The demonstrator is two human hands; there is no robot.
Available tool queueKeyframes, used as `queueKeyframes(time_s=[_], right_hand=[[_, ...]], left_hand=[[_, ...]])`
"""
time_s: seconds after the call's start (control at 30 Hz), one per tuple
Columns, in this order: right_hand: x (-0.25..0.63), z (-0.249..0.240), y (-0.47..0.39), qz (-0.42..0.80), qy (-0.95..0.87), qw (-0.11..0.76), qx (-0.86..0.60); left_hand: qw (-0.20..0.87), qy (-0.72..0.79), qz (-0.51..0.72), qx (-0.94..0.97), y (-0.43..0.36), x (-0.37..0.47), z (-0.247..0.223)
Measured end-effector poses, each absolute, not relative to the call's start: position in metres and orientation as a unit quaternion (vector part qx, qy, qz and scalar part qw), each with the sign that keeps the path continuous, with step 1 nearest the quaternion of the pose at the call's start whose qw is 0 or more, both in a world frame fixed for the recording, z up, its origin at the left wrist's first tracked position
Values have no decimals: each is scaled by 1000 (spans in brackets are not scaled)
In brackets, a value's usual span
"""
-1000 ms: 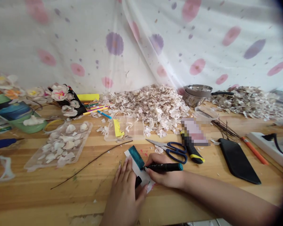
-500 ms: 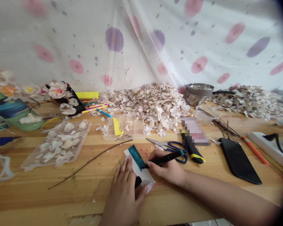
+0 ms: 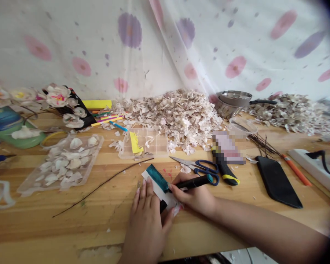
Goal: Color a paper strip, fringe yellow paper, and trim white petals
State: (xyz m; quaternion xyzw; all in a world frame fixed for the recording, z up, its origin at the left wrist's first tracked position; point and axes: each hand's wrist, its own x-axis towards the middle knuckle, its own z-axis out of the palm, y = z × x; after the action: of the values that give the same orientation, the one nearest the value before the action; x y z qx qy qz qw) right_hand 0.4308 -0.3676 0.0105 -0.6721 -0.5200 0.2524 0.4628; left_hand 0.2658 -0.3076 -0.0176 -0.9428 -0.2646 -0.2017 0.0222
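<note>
My right hand (image 3: 194, 196) grips a black marker (image 3: 191, 182) with a teal end, its tip down on a small strip of white paper (image 3: 158, 189). A teal band (image 3: 156, 177) covers the strip's far right side. Flat on the strip's left edge lies my left hand (image 3: 148, 212), fingers stretched out and thumb apart near the lower end. A black piece (image 3: 163, 206), perhaps a cap, shows between its thumb and forefinger; the rest is hidden. Just beyond the marker are blue-handled scissors (image 3: 206, 167). Left of the paper runs a thin dark stem (image 3: 104, 187).
A clear tray (image 3: 90, 170) of white petals stands left, another tray (image 3: 159, 143) with yellow paper ahead. Behind is a large petal heap (image 3: 178, 117). A yellow-and-black handle (image 3: 225, 170), black phone (image 3: 277, 181) and power strip (image 3: 316, 174) lie right. Paper flowers (image 3: 59, 99) stand far left.
The camera view has shifted slightly, so the table sits a little higher. The marker tip stays at the teal band's edge, and my left hand still lies on the paper.
</note>
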Motion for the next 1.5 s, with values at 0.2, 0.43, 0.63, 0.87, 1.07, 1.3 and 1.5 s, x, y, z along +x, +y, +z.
queueKeyframes(time_s=[0.2,0.43,0.63,0.87,1.07,1.3,1.5], right_hand=[[436,8,-368,232,-476,483,-698],[429,18,-373,219,-531,472,-668],[431,17,-371,206,-533,461,-679],[434,18,-374,183,-538,464,-679],[431,13,-376,216,-577,446,-650],[435,17,-373,194,-540,438,-692],[437,17,-372,180,-523,459,-695]], left_hand=[[12,-266,-194,-944,-308,266,-12],[21,-275,-211,-938,-309,266,-17],[22,-262,-223,-939,-309,266,-17],[17,-256,-221,-941,-307,267,-17],[11,-250,-221,-943,-307,264,-20],[23,-254,-222,-941,-306,266,-18],[26,-247,-219,-944,-306,266,-15]])
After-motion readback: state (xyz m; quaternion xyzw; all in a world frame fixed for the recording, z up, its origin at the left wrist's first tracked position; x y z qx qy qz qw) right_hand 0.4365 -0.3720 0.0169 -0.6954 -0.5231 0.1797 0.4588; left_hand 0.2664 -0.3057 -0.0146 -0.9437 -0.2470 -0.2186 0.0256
